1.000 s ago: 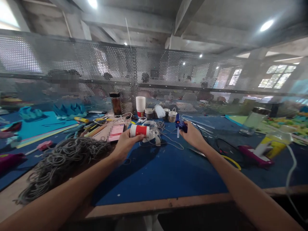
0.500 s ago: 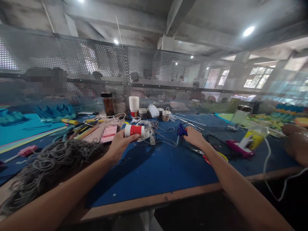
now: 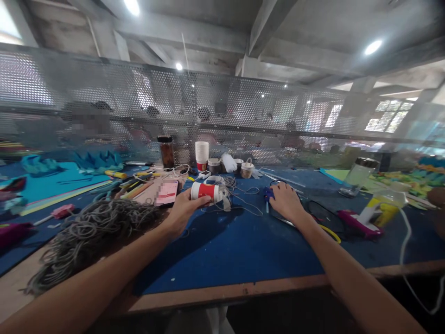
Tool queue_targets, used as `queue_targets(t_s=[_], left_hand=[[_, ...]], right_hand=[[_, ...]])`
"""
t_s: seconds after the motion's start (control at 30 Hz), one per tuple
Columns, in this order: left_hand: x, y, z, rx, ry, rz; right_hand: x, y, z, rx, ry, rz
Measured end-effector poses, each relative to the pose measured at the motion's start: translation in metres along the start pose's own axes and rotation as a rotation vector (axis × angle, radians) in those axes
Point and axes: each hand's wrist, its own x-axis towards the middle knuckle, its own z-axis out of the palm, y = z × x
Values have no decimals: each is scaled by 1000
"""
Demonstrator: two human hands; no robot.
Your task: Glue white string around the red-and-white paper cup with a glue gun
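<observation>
Left hand grips cup; right hand lies loosely on glue gun.

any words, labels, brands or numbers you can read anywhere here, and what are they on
No text here can be read.
On the red and white cup in the left hand: any print is too blurred.
On the phone beside it: the screen is blurred out.
On the yellow bottle at the right: too small and blurred.
On the stack of cups at the back: nothing legible.
</observation>
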Motion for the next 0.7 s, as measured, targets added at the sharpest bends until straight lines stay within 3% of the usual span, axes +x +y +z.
queue_targets(t_s=[0.07,0.17,0.27,0.4,0.47,0.7], left_hand=[[0,1,1,-14,9,-18],[-1,2,3,-26,20,-32],[-1,3,2,-45,17,-7],[-1,3,-1,-49,-5,8],[-1,3,-2,-43,-2,1],[-1,-1,0,10,-6,-29]], right_hand=[[-1,-25,-9,231,42,-87],[-4,-72,-12,748,-162,-168],[-9,-112,-1,1141,-376,-112],[-16,-132,12,1385,-553,-106],[-18,-129,11,1326,-478,-146],[-22,-119,-1,1045,-30,-270]])
